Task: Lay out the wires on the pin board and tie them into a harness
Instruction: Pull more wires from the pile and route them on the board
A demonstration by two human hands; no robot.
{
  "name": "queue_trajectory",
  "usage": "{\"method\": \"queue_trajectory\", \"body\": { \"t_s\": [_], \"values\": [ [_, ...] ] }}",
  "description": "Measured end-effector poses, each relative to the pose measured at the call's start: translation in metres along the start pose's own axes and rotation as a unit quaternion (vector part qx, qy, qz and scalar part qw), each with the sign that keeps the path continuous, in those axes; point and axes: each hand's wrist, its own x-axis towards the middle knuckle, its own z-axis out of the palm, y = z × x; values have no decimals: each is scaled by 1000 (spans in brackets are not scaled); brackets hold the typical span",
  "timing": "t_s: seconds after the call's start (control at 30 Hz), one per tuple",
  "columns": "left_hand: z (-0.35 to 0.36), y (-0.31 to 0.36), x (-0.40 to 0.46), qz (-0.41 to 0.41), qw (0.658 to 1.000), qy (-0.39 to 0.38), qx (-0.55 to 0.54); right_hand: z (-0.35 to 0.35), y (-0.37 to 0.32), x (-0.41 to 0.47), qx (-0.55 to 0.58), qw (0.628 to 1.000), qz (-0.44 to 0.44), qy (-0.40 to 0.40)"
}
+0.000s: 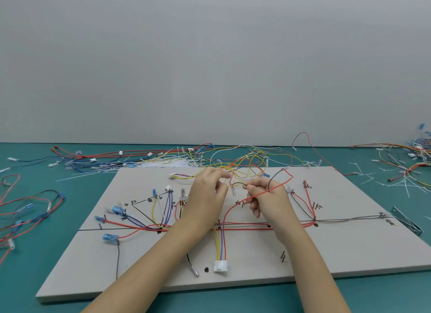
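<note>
The grey pin board (245,261) lies on the teal table with red, yellow, purple and white wires laid along its drawn lines. Both hands hover over the board's far middle. My left hand (207,196) pinches a thin brown wire (238,184) between thumb and fingers. My right hand (265,198) pinches the same brown wire close by, and a red wire (279,186) loops over its fingers and runs down to the main bundle (247,226). A white connector (220,266) with yellow, purple and red leads sits near the board's front.
Loose wires and white cable ties (163,164) are heaped behind the board. More red and blue wires (25,214) lie at the left, another pile (412,163) at the far right. A metal tool (407,221) lies by the board's right edge.
</note>
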Motion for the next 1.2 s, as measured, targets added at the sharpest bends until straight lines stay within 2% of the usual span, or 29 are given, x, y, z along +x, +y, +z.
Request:
{"method": "queue_trajectory", "body": {
  "t_s": [0.1,0.2,0.33,0.5,0.57,0.67,0.73,0.8,0.93,1.0,1.03,1.13,1.17,1.2],
  "values": [
    [4,-4,-1,31,999,-23,32,2,-2,0,34,999,-6,0],
    [8,-6,-4,31,997,-68,3,1,-4,0,69,998,-12,7],
    [11,-8,-5,13,995,-88,-32,1,-5,-3,70,997,-12,1],
    [10,-4,-3,-30,992,-106,-62,1,-14,-9,133,990,-24,-47],
    [7,-2,-1,-68,986,-118,-97,-3,-17,-10,173,983,-33,-59],
    [8,-7,7,-132,978,-97,-127,-12,-22,-11,223,969,-66,-84],
    [8,-16,12,-142,983,-88,-72,-19,-27,-12,307,940,-80,-124],
    [6,-25,18,-142,986,-88,-27,-29,-29,-13,429,885,-65,-168],
    [3,-37,34,-157,986,-63,-12,-44,-29,-14,595,787,-37,-157],
    [2,-41,47,-170,984,-51,-10,-44,-30,-17,662,716,-3,-221],
    [0,-43,53,-173,984,-47,-2,-44,-30,-18,664,705,13,-247],
    [-7,-49,73,-181,983,-18,12,-53,-29,-13,628,700,72,-332],
    [-9,-51,80,-183,983,-11,13,-52,-27,-12,591,725,89,-343],
    [-11,-51,86,-186,982,-10,12,-51,-27,-10,529,775,99,-331]
  ]
}}
